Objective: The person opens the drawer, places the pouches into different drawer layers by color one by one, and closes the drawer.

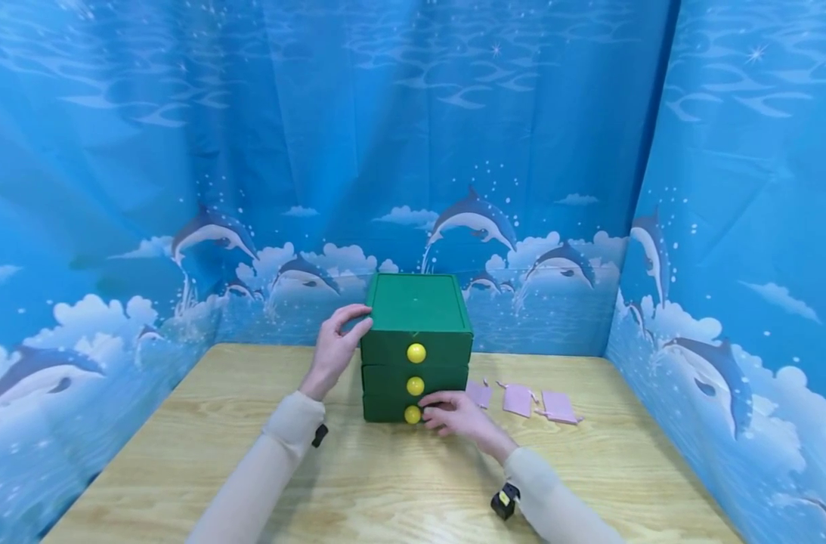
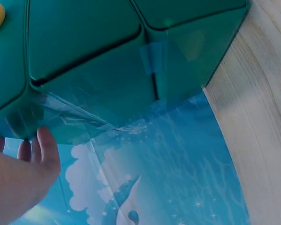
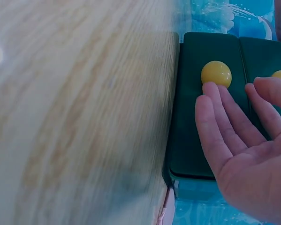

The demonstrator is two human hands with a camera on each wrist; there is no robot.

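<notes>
A green chest of three stacked drawers (image 1: 419,302) stands on the table, each drawer front bearing a round yellow knob. My left hand (image 1: 336,344) rests its fingertips against the chest's upper left side, the fingers loosely bent. In the left wrist view, clear tape (image 2: 79,112) runs along that side near the fingers. My right hand (image 1: 463,419) is at the front, low down, beside the bottom knob (image 1: 412,414). The right wrist view shows its fingers extended, with fingertips right at the edge of the bottom knob (image 3: 216,74). All three drawers look pushed in.
Several pink drawstring pouches lie to the right of the chest, among them a middle one (image 1: 518,400) and a right one (image 1: 559,407). The wooden table (image 1: 181,453) is backed by a blue curtain (image 1: 317,151) with dolphins.
</notes>
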